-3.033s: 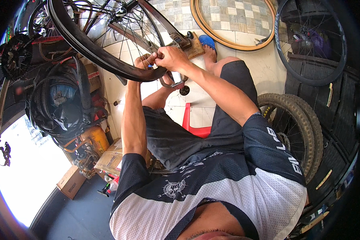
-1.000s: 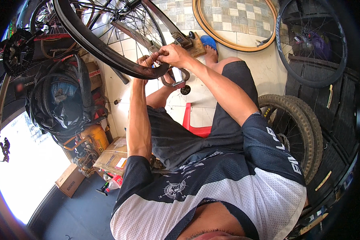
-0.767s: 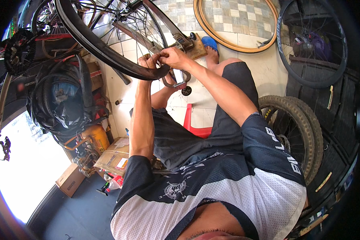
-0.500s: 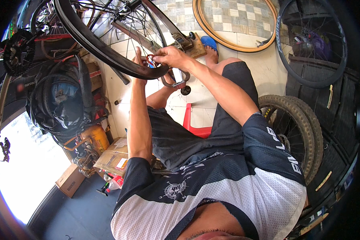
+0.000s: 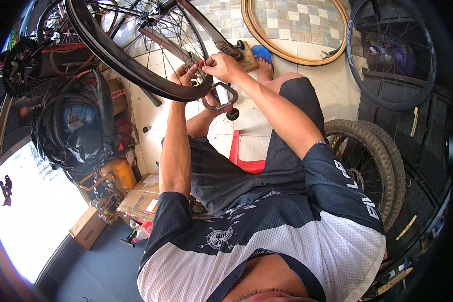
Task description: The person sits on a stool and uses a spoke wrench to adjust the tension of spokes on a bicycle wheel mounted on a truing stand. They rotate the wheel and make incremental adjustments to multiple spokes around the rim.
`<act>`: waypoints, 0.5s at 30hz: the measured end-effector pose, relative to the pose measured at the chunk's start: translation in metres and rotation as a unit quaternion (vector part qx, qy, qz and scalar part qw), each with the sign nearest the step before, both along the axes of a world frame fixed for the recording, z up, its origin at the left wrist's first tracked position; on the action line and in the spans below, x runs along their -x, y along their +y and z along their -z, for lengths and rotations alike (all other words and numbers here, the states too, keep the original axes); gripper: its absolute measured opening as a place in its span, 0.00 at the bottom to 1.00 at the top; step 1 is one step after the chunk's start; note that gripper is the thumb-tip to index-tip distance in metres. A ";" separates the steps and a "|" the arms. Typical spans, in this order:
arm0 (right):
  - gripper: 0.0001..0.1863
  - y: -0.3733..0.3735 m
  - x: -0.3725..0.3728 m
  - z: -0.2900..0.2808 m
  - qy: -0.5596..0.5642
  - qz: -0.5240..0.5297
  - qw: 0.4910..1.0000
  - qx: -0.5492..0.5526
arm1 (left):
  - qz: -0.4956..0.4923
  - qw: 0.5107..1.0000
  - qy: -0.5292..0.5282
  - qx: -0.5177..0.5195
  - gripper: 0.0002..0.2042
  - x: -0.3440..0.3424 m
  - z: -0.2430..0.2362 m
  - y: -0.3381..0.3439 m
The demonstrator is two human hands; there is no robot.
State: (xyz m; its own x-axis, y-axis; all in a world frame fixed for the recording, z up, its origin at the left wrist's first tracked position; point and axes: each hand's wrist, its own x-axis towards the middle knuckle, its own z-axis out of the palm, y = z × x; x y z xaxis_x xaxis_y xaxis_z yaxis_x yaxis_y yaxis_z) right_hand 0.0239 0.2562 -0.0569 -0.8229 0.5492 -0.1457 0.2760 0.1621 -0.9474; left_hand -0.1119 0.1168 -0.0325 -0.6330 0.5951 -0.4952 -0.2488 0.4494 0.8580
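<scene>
Currently listed: one bicycle wheel, mounted in a truing stand, attended at its near edge by two bare hands. Change recorded: half a second ago, the left hand was held with its thumb raised; its fingers are now curled in, and a small red tool, probably a spoke wrench, is seen farther right. By judgement, the same stretch of the wheel is being kept to, only the grip being altered.

Left hand: fingers bent, just inside the wheel's near edge; whether anything is pinched cannot be told. Right hand: drawn to a narrow pinch, the red tool held at its fingertips, beside that edge.

Surroundings: blue sandal, worn, right of the wheel; tan tyre, farther right; knobby tyre, well to the right and nearer the body.
</scene>
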 end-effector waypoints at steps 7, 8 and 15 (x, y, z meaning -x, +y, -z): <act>0.21 -0.005 -0.001 -0.008 0.022 -0.036 0.999 0.020 | 0.007 1.000 0.012 -0.028 0.13 0.000 -0.003 -0.001; 0.20 -0.008 -0.002 -0.012 0.027 -0.034 0.999 0.006 | 0.008 1.000 -0.015 -0.025 0.14 0.000 -0.005 -0.001; 0.19 -0.015 -0.002 -0.026 0.027 -0.023 0.999 -0.020 | 0.035 0.986 -0.159 -0.047 0.17 0.009 -0.001 -0.016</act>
